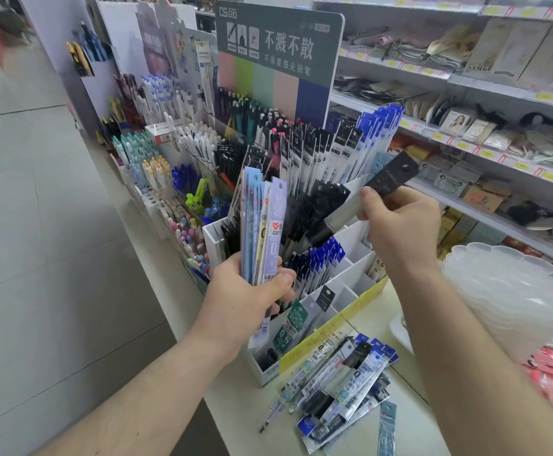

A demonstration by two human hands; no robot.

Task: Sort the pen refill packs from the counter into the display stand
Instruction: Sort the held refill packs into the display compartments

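Shelves [466, 77] of bags and small goods are filling the right side; a floor [38, 225] of pale tiles is running down the left. Between them a white counter [410, 422] is carrying a long row of pens and, nearest the camera, the display stand [354, 245], a white box of slanted compartments with a yellow front strip; packs with black and blue tops are standing upright in its back rows, and a green pack [290, 327] is sitting in a front slot. A green sign [278, 44] with white lettering is rising behind the pens; a stack of clear plastic trays [512, 291] is sitting at the right edge. On the counter just in front of the stand, a loose pile of refill packs [337, 376] is lying criss-crossed. The left hand [245, 297] is gripping a fanned bunch of packs [262, 225] upright, fingers curled round their lower ends, beside the stand's left wall. The right hand [400, 222] is pinching a single black-topped pack [383, 179], holding it tilted above the stand's rear compartments.
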